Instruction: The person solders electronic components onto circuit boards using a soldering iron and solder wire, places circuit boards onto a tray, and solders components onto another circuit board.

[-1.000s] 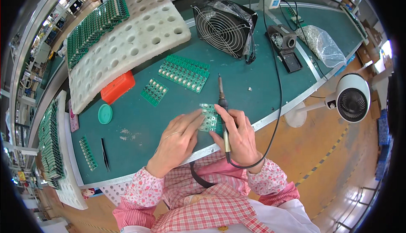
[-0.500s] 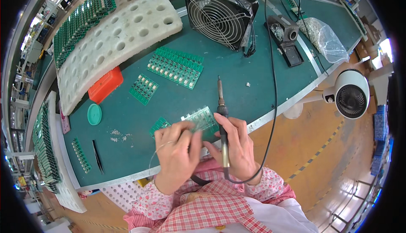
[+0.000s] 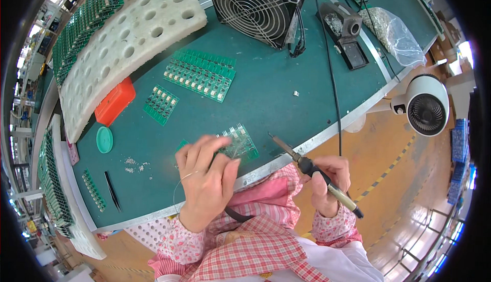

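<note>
Two hands share this soldering step: the left hand (image 3: 207,182) pinches a thin silvery solder wire (image 3: 180,187) with its fingers together and rests its fingertips on the small green circuit board (image 3: 239,144) lying near the front edge of the dark green bench (image 3: 266,92). The right hand (image 3: 330,182) has its fingers clamped round the black-and-yellow soldering iron (image 3: 312,172), whose tip hangs just beside the board, past the bench edge. Good work likely means pinning the board flat, then bringing tip and wire together on one joint.
</note>
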### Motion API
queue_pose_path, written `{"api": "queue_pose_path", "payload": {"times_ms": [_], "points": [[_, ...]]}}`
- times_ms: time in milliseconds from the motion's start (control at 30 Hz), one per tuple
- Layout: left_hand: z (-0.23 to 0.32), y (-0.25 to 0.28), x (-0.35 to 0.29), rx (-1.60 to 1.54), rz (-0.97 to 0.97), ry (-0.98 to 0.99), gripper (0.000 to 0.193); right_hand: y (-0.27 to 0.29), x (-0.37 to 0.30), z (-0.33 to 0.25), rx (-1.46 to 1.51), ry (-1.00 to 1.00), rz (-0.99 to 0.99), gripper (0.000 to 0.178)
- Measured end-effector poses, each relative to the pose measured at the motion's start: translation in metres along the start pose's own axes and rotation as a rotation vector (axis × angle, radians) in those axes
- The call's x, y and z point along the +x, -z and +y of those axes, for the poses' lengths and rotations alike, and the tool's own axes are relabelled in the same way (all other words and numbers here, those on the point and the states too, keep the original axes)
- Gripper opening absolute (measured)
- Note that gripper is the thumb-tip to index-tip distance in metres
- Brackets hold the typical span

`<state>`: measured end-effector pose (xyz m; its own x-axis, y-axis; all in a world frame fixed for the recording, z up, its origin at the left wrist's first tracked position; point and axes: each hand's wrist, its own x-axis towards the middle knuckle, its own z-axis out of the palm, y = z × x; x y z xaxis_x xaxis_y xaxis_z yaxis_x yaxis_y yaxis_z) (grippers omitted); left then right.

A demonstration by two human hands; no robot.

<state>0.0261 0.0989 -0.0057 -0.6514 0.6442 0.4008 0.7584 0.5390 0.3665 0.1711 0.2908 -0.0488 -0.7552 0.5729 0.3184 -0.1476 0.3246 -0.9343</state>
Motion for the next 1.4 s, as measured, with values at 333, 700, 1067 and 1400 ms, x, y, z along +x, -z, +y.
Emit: {"api": "queue_pose_path", "payload": {"times_ms": [333,700,1067,1400], "points": [[0.024,-0.02,-0.015,-0.077,-0.007,0.093,0.014,0.006,0.008,0.007,0.134,-0.122,-0.114,0.017],[0.026,-0.023,-0.014,-0.026,-0.023,0.078,0.013,-0.001,0.014,0.014,0.133,-0.11,-0.109,0.012],[0.029,-0.027,-0.011,0.028,-0.038,0.078,0.011,-0.006,0.017,0.017,0.166,-0.148,-0.121,0.013],[0.027,-0.028,-0.012,0.076,-0.045,0.085,0.014,-0.004,0.034,0.012,0.029,0.122,-0.212,0.014]]}}
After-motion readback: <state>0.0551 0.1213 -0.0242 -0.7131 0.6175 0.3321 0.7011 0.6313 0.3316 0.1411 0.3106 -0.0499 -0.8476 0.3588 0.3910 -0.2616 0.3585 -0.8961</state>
